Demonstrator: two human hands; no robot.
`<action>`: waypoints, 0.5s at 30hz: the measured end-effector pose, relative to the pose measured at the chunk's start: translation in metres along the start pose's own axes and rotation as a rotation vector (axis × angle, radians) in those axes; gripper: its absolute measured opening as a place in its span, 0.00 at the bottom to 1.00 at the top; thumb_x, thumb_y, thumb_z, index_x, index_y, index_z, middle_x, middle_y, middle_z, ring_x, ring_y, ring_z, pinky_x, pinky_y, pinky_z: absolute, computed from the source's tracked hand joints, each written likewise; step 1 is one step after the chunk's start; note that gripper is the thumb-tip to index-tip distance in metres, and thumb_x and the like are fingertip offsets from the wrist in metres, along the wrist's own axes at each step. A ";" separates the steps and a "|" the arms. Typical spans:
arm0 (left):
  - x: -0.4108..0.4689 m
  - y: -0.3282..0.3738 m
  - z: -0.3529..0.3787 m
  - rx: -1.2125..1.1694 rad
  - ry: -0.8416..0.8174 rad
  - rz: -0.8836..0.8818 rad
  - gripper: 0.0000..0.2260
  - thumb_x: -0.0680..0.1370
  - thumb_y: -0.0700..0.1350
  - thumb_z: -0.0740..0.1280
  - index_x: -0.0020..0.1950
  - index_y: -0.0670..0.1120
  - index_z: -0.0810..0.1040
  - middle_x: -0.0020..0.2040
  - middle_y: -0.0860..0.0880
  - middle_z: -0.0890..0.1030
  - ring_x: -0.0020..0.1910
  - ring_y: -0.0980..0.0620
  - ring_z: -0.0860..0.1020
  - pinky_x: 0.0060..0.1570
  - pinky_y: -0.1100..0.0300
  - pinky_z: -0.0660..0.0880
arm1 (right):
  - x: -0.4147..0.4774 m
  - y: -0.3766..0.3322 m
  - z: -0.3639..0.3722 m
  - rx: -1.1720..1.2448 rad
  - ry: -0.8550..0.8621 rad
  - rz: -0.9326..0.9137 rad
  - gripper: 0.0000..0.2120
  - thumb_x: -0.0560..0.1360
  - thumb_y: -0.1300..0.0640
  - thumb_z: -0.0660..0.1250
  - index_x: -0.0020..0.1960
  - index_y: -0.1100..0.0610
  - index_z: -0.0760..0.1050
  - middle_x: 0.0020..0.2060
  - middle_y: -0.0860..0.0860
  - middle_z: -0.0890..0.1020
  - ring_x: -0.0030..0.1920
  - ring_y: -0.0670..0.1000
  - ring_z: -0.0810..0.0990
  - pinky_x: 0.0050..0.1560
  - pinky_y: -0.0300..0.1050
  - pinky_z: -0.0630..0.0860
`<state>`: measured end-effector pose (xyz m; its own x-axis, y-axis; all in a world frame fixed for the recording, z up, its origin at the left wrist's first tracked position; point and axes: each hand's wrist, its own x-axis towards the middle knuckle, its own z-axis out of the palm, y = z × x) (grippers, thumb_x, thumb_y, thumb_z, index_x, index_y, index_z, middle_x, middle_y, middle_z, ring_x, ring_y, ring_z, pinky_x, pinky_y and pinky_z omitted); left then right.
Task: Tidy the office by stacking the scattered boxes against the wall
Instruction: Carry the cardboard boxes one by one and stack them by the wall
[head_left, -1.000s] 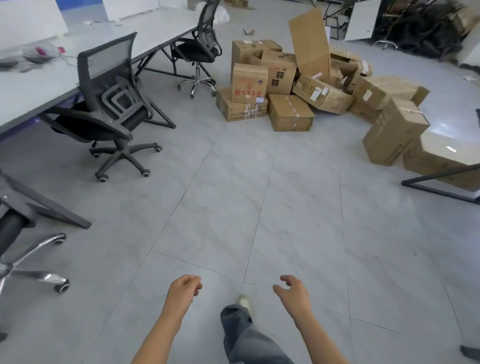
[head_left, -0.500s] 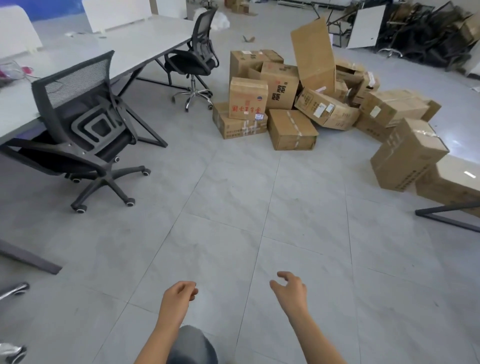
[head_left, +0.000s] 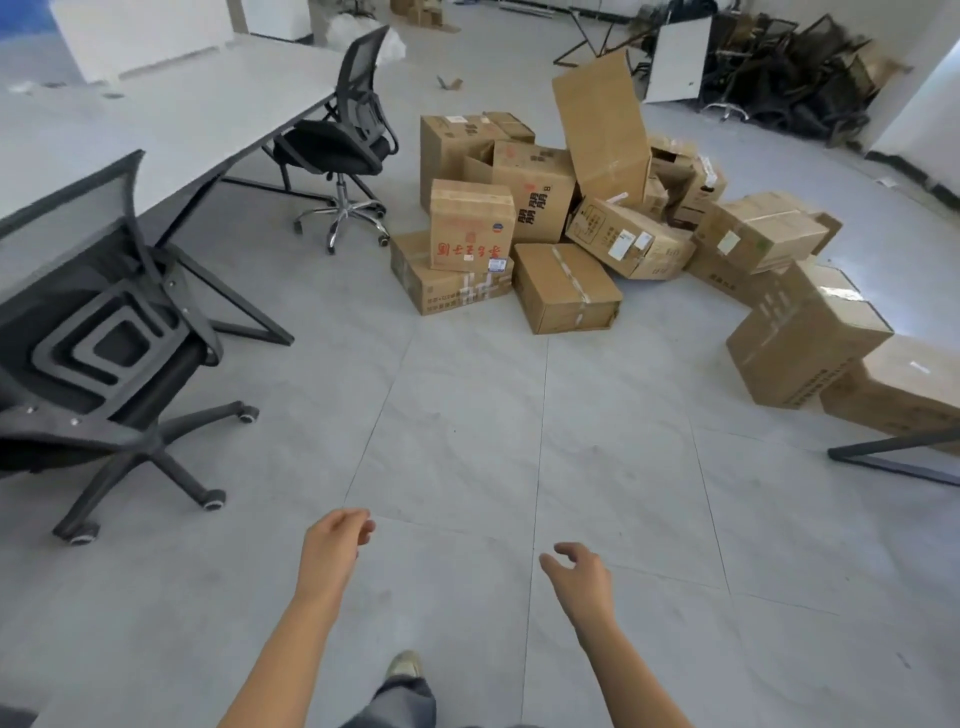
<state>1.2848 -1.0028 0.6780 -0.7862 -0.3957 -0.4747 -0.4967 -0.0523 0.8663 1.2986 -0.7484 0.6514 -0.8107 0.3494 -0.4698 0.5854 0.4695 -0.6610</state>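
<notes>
Head view is showing a task that, by my judgement, is barely begun. The heap of brown cardboard boxes (head_left: 571, 223) is sprawling across the grey tiled floor (head_left: 467, 415) mid-room, well apart from both hands, and none of it is looking squared into a stack against a wall. Everything seems left to do.

A tall flattened cardboard sheet (head_left: 602, 124) is leaning up out of the heap, and a large brown carton (head_left: 805, 338) is sitting tilted at the right end. An upright brown box with red characters (head_left: 470, 226) is resting on a flat brown carton (head_left: 447, 286); its script is appearing upside down and I cannot read it. Behind it, a brown box with dark printed characters (head_left: 535, 192) is showing repeated glyphs and a letter B. White shipping labels (head_left: 621, 247) on a tilted brown carton (head_left: 654, 254) are too small to read.

The left hand (head_left: 335, 545) and the right hand (head_left: 579, 571) are hanging empty, fingers loosely curled, gripping nothing.
</notes>
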 end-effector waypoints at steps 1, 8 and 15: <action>0.015 0.008 0.001 -0.010 -0.001 -0.003 0.09 0.78 0.38 0.62 0.38 0.43 0.76 0.39 0.46 0.79 0.42 0.47 0.76 0.39 0.59 0.69 | 0.007 -0.011 0.006 -0.004 -0.011 -0.001 0.17 0.76 0.54 0.64 0.63 0.57 0.72 0.63 0.55 0.72 0.67 0.54 0.66 0.60 0.46 0.68; 0.064 0.005 0.032 0.062 -0.114 -0.179 0.08 0.78 0.37 0.62 0.39 0.43 0.75 0.39 0.45 0.79 0.42 0.47 0.76 0.38 0.59 0.69 | 0.043 -0.025 0.020 -0.082 -0.031 0.133 0.17 0.75 0.54 0.64 0.62 0.58 0.73 0.63 0.55 0.74 0.66 0.55 0.68 0.65 0.48 0.67; 0.154 0.056 0.080 0.108 -0.066 -0.150 0.09 0.78 0.37 0.62 0.38 0.43 0.75 0.38 0.45 0.78 0.39 0.48 0.75 0.38 0.59 0.68 | 0.159 -0.075 0.011 -0.001 -0.016 0.145 0.18 0.76 0.54 0.64 0.63 0.61 0.73 0.63 0.57 0.75 0.64 0.57 0.71 0.63 0.50 0.69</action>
<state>1.1064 -0.9930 0.6407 -0.7207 -0.3302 -0.6096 -0.6442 -0.0061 0.7649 1.1254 -0.7366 0.6199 -0.7175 0.4003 -0.5700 0.6965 0.4154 -0.5851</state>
